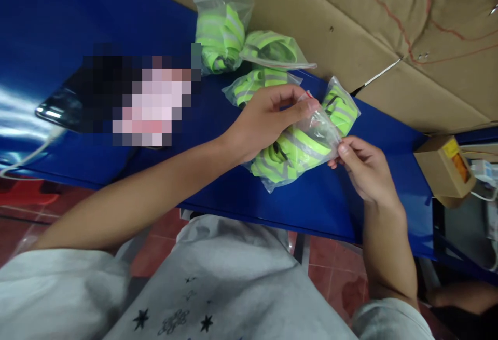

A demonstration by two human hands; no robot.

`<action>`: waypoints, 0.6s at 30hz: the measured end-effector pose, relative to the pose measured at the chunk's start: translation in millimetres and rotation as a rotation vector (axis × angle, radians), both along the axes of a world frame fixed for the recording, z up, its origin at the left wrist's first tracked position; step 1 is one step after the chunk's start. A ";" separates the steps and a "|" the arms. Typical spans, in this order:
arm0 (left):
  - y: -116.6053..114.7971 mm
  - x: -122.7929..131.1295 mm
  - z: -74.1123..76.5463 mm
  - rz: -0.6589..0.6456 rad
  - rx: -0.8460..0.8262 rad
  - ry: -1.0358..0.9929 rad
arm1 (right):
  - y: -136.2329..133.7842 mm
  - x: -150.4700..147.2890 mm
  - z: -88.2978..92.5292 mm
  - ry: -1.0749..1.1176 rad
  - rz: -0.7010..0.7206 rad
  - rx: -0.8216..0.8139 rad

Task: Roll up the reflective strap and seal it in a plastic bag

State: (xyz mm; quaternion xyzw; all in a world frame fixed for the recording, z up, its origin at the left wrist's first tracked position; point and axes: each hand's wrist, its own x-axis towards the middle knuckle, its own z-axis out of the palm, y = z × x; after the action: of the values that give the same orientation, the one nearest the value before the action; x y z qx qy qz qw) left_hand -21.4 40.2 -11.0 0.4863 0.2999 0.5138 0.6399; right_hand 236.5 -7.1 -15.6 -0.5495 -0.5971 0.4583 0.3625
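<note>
Shirt [233, 283] at six o'clock, left hand [268, 117] and right hand [365, 168] pinch one soft-looking bag [309, 155] by its rim [323, 119], probably safest.

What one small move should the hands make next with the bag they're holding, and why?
Probably press the clear bag together along its upper edge: the left hand and right hand pinch it at opposite ends of that edge, and the green striped material already sits inside. Whether it is sealed, I cannot tell.
</note>
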 end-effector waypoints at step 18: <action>0.3 3.4 -13.0 -0.024 0.007 -0.013 | -11.1 -7.6 -18.8 -0.047 -0.070 0.210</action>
State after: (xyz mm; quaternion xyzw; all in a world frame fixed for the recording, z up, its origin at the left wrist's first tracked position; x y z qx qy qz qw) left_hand -18.0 40.5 -24.0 0.4888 0.2883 0.5103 0.6462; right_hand 229.0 -18.2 -34.4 -0.5399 -0.6304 0.3674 0.4197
